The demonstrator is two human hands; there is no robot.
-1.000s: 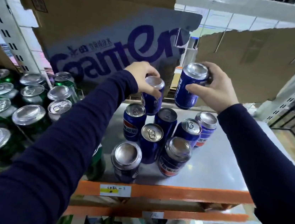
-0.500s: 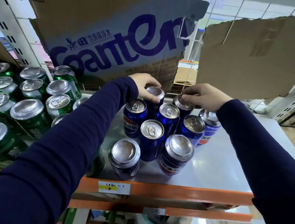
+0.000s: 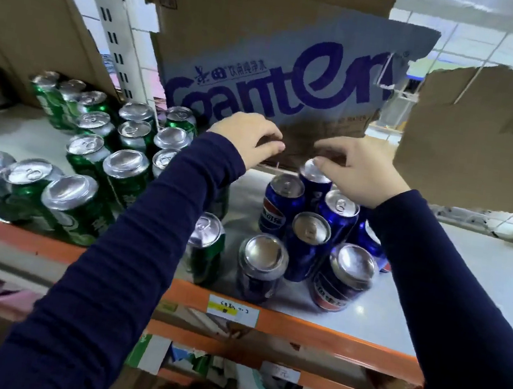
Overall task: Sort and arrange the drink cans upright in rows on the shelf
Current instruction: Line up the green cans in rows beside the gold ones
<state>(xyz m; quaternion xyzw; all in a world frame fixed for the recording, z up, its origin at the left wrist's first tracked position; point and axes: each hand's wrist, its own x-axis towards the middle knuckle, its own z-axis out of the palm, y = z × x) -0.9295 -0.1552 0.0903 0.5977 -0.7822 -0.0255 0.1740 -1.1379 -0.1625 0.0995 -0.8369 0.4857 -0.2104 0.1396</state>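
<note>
The shelf [image 3: 452, 276], a white deck on an orange front beam, carried all the stock; I judged it split by colour so that each brand could form its own rows. The cardboard sheet [image 3: 264, 66], printed in blue, stood behind the cans, serving, I judged, as a backstop for the rear row. The green cans [image 3: 91, 158] stood in rows on the left half. The blue cans [image 3: 307, 239] formed a tight cluster at centre, touching one another and well apart from the right edge; I judged this block unfinished, its rows not yet straight. Every can I could see stood on end, long axis vertical. Two front blue cans showed a plain disc with no visible tab, so they may have been inverted. The left hand [image 3: 246, 138] hovered above the back of the cluster, its fingers [image 3: 270, 146] loosely curled and holding nothing. The right hand [image 3: 357, 174] reached over the rear blue can [image 3: 310, 176], its fingers [image 3: 323, 162] touching the top rim, probably to seat it. I could not tell whether they pinched it. The price label [image 3: 232, 309] sat on the beam.
</note>
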